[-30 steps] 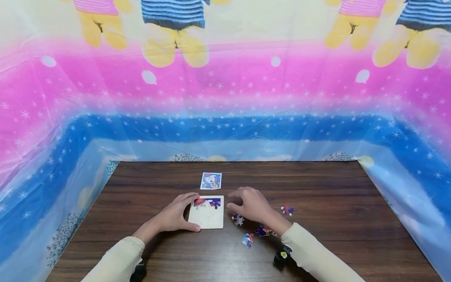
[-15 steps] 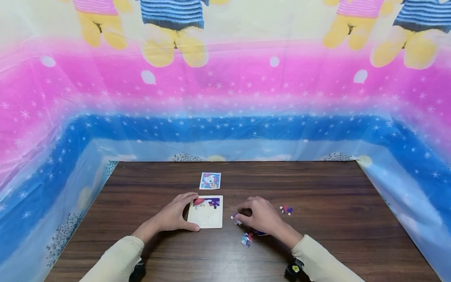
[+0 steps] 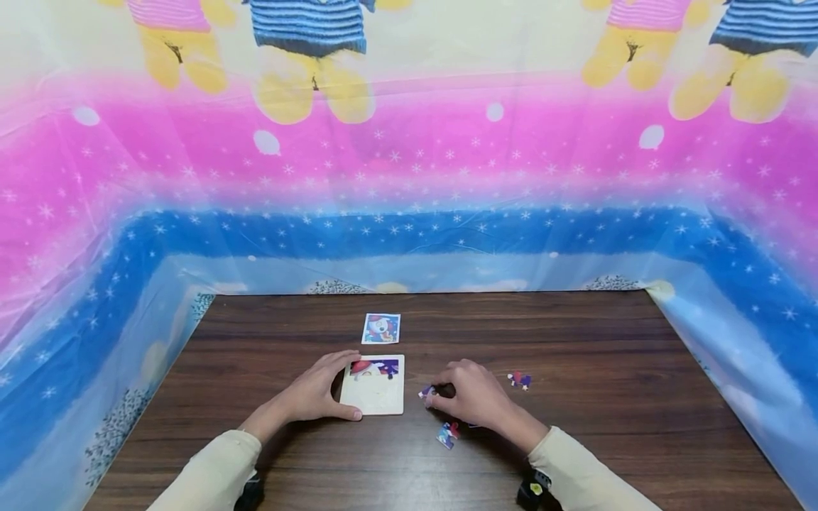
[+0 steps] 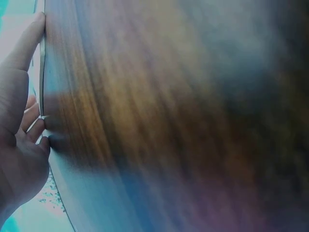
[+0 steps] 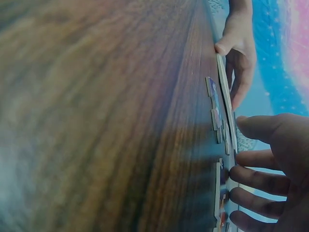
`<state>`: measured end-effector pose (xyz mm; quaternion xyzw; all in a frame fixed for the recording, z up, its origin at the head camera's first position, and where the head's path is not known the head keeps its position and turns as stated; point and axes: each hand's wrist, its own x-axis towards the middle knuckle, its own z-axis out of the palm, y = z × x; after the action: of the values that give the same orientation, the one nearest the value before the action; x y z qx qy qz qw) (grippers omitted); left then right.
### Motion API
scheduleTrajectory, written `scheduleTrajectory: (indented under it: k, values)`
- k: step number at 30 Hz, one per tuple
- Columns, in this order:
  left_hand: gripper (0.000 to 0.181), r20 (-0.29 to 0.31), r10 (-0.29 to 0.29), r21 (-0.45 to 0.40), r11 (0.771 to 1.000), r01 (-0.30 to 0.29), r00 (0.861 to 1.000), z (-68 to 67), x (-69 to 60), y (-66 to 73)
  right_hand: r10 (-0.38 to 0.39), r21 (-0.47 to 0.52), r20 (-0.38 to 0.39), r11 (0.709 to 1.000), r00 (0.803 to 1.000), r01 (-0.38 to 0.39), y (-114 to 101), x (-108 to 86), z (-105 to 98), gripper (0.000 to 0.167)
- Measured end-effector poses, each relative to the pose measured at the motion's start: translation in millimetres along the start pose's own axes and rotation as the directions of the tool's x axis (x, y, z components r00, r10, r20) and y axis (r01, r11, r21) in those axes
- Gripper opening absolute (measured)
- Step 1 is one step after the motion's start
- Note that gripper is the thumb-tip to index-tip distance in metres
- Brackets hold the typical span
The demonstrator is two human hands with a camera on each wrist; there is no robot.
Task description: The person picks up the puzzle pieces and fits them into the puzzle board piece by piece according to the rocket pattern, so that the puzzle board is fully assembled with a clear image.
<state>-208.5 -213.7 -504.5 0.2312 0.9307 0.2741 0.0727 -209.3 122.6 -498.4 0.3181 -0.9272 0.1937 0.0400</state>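
Observation:
My left hand (image 3: 314,390) grips the left side of a pale square puzzle board (image 3: 373,397), thumb at the near edge and fingers at the far corner. Pieces of a picture with red and purple fill the board's top strip. To the right, my right hand (image 3: 478,394) is low over the table, its thumb and forefinger at a small jigsaw piece (image 3: 424,392), partly covered by the fingers. In the right wrist view the other fingers (image 5: 258,203) are spread near more pieces (image 5: 218,193). Nearer me lies a blue and red jigsaw piece (image 3: 446,435).
A small picture card (image 3: 381,328) lies behind the board. Another red and purple jigsaw piece (image 3: 520,380) is right of my right hand. The brown wooden table (image 3: 287,319) meets a printed cloth (image 3: 409,234) at its back and sides.
My right hand has come slightly nearer and down onto the jigsaw piece, its thumb and forefinger closing in on it. The left hand keeps its hold on the board.

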Motion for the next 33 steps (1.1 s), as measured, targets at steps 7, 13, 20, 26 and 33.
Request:
scheduleTrajectory:
  k: [7, 13, 20, 26, 33]
  values:
    - [0.105, -0.002, 0.01, 0.003, 1.0, -0.01, 1.0, 0.6, 0.4, -0.5, -0.009, -0.027, 0.003, 1.0, 1.0, 0.009, 0.1, 1.3, -0.1, 0.033]
    - [0.107, 0.014, 0.003, 0.026, 1.0, -0.004, 1.0, -0.1, 0.1, 0.0, -0.002, -0.081, 0.02, 0.997, 1.0, 0.003, -2.6, 2.2, -0.7, 0.036]
    - [0.109, 0.011, 0.004, 0.033, 0.999, -0.005, 1.0, -1.0, 0.0, 0.1, -0.008, -0.118, 0.039, 0.993, 0.999, 0.013, -3.6, 3.9, 0.5, 0.035]
    - [0.109, 0.008, -0.003, 0.031, 1.0, 0.003, 1.0, -0.4, 0.9, -0.9, -0.014, -0.09, 0.034, 0.996, 0.999, 0.017, -1.9, 2.9, -1.7, 0.034]
    - [0.106, 0.01, 0.003, 0.009, 1.0, -0.003, 1.0, 0.0, 0.7, -0.1, 0.009, -0.1, 0.033, 0.995, 0.999, -0.005, 0.8, -2.2, -3.5, 0.036]
